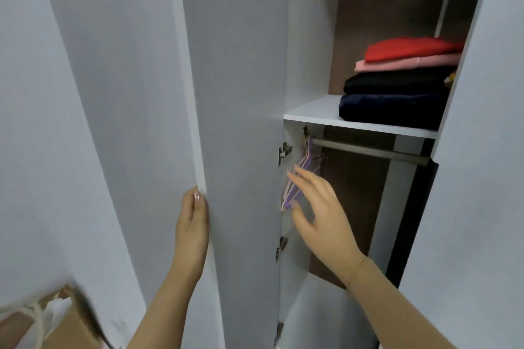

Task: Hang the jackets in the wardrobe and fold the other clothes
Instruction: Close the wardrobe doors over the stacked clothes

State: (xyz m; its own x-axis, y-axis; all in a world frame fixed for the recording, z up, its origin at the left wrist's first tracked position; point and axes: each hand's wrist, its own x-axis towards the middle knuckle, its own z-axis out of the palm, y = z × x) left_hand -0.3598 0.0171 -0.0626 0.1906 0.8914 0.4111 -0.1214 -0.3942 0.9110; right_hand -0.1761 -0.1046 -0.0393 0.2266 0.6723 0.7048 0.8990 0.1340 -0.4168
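Wardrobe (306,37) in front of us, white, its left door (241,93) swung open toward us, edge-on. Inside, upper shelf (309,113) carries a stack of folded clothes: red top piece (408,48), pink one (405,64) under it, black one (394,83) below, navy one (391,110) at the bottom resting on the shelf board; a bit of yellow fabric (450,78) peeks out at the right end of the stack, we cannot tell what it is. Under the shelf a dark hanging rail (368,149) runs across the lower compartment, and a bunch of thin hangers (307,160), purple and pinkish, hang at its far left end against the side wall. No jacket visible on the rail. Our right hand (320,207) is inside the lower compartment, fingers spread and relaxed, grasping nothing, fingertips just beside the hangers' lower part; cannot tell if they touch, some motion blur there. A thin bracelet (361,263) sits on that wrist. Our left hand (192,224) holds the outer edge of the open door, thumb on the near face, fingers wrapped round behind the edge. Three metal hinges on the door's inner side, top one (284,151) near the rail end. Brown back panel (380,8) behind the shelf and rail. Pale wall (42,122) to the left. Bottom left corner: a cardboard box (68,329) with a white bag (37,317) beside it, blurred.
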